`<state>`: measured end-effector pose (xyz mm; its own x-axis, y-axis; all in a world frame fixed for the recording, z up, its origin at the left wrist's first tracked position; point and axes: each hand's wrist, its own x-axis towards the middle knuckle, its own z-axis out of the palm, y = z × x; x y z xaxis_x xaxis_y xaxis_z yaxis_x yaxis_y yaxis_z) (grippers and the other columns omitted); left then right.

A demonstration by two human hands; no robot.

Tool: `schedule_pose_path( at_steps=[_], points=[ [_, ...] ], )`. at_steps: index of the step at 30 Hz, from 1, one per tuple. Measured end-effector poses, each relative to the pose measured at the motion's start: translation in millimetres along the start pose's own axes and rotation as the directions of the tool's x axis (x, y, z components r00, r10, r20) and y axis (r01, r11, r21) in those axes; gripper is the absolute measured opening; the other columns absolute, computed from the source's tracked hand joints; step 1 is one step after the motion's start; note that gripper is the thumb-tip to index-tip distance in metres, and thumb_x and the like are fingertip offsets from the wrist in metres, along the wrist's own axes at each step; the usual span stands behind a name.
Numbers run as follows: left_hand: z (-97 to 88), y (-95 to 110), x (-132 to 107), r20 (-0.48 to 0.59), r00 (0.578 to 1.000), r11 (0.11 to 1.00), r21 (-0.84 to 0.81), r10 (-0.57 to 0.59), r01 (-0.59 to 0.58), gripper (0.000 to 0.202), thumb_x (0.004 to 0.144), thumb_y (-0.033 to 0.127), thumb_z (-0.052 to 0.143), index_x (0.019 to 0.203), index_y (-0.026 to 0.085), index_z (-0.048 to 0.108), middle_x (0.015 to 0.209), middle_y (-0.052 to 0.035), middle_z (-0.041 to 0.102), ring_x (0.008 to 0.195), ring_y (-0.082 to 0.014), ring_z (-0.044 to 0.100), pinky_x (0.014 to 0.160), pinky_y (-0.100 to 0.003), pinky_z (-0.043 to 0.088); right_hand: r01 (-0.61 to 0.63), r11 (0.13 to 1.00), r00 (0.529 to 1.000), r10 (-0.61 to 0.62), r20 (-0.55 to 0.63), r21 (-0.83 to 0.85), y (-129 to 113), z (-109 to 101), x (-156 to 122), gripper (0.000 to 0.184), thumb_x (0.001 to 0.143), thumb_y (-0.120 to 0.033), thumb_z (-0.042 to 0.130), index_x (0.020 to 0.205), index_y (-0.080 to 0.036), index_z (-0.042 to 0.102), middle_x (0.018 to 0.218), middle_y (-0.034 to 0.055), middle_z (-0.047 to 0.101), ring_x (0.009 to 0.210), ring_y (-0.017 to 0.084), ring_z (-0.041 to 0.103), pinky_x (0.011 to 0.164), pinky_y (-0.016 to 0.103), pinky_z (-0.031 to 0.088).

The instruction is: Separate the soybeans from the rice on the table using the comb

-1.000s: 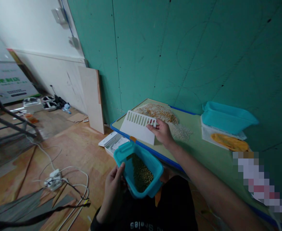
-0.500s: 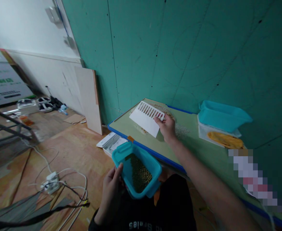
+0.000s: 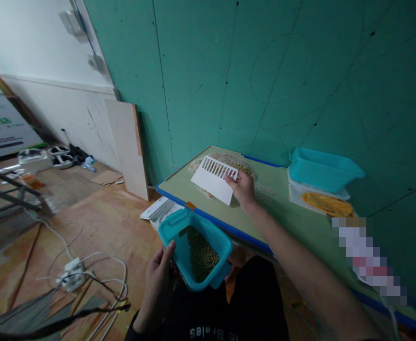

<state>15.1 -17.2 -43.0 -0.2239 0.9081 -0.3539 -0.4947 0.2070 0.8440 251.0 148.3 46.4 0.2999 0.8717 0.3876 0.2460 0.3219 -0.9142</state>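
My left hand (image 3: 158,270) grips the side of a teal plastic bin (image 3: 174,232), held at the table's near edge above my lap. Inside the bin lie small dark-green beans (image 3: 194,253) and larger tan beans (image 3: 210,258). In my right hand (image 3: 244,187) is a white slotted scraper (image 3: 215,182), pinched at its right end. The scraper is tilted over the pale green tabletop (image 3: 179,177), its slots uppermost. Behind and around it, mixed grains and beans (image 3: 246,170) are spread; the scraper hides part of them. White grains (image 3: 265,192) are scattered to its right.
A second teal bin (image 3: 321,170) stands at the table's right, on a white sheet, with a yellow cloth-like item (image 3: 327,204) before it. The green wall (image 3: 194,94) borders the table. A power strip (image 3: 72,273) with loose cables lies on the floor at left.
The view has shifted slightly. The scraper has tipped a little, so more of the grains behind it show. Both hands keep their holds.
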Motion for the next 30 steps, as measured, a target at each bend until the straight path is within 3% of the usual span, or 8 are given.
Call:
schedule_pose_path(
  at_steps=[30],
  points=[
    [-0.1,10.0,-3.5,0.023,1.0,1.0,-0.002,-0.016,0.016,0.047,0.066,0.054,0.082,0.059,0.021,0.049,0.04,0.0092,0.046,0.035,-0.0071,0.041,0.038,-0.019,0.034,0.002,0.999,0.993,-0.006,0.114,0.039,-7.9,8.2,-9.2,0.039,0.069,-0.051,0.075,0.089,-0.019,0.064,0.085,0.0081,0.076,0.073,0.023,0.073,0.062,0.032,0.057]
  ],
)
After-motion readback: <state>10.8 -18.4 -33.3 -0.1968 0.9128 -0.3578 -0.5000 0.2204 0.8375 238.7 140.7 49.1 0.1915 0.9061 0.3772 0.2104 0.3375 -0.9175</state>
